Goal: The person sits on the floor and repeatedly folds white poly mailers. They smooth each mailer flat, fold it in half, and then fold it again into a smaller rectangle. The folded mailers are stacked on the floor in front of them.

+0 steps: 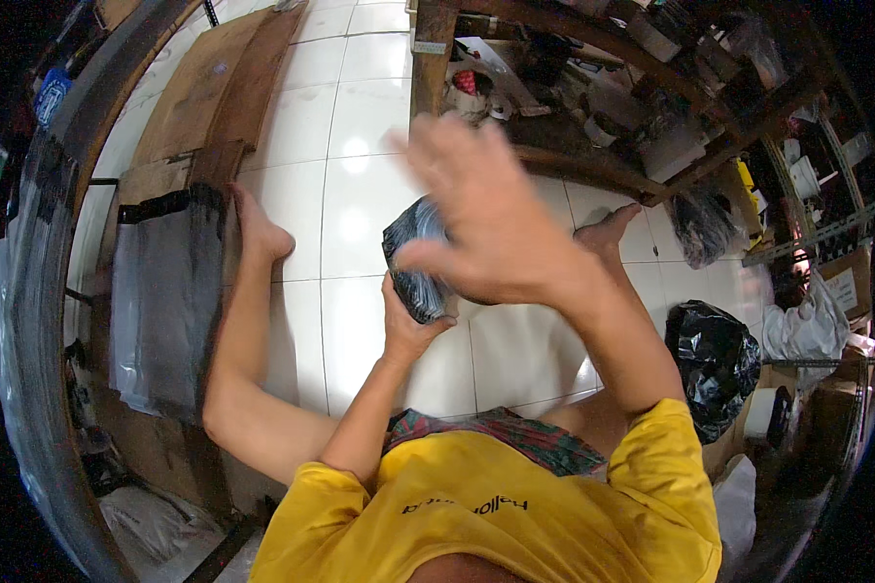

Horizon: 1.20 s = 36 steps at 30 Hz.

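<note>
My left hand (pixel 413 328) grips the lower end of a bundle of folded dark plastic (pixel 420 291), thumb and fingers around its sides. The bundle is held up over the floor between my legs, and its upper right part is hidden. Above it my right hand (pixel 486 219) is raised with the fingers spread and the thumb out, blurred at the fingertips. I see nothing in that hand. Whether it touches the bundle I cannot tell. To my left lies a stack of flat, dark translucent plastic bags (pixel 160 306).
White tiles (pixel 360 126) cover the floor. Brown boards (pixel 199 97) lie at the far left. A wooden shelf (pixel 574 170) crowded with odds and ends stands ahead right. A black plastic bag (pixel 715 364) sits on my right, near a metal rack (pixel 817 238) and a white bag (pixel 807 325).
</note>
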Available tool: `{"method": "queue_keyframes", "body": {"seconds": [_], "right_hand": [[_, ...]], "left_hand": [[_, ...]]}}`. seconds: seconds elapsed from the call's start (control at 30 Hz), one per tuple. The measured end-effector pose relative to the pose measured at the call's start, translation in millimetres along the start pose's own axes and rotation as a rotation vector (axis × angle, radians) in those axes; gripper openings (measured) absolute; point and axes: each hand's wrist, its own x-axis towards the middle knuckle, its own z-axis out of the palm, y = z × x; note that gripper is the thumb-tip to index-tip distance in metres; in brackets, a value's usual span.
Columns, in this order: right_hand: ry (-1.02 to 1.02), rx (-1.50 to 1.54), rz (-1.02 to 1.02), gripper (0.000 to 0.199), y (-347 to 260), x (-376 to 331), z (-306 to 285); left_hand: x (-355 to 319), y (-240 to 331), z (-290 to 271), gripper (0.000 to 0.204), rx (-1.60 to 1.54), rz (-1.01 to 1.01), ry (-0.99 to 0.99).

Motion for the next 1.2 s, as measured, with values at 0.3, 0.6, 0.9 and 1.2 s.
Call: {"method": "queue_keyframes", "body": {"seconds": [0.3,0.6,0.9,1.2], "right_hand": [[-0.096,-0.073,-0.035,0.098,18,7,21],[-0.190,-0.151,0.027,0.102,23,4,22],[-0.077,-0.139,-0.100,0.094,22,50,40],[-0.048,-0.163,-0.048,0.092,53,67,49]], "left_hand": [[19,-9,4,0.135,-0.010,-0.041,-0.080],[22,13,7,0.148,0.067,-0.110,-0.098],[24,28,1,0.147,0.214,-0.070,-0.079],[27,9,2,0.147,0.238,0.020,-0.058]]}}
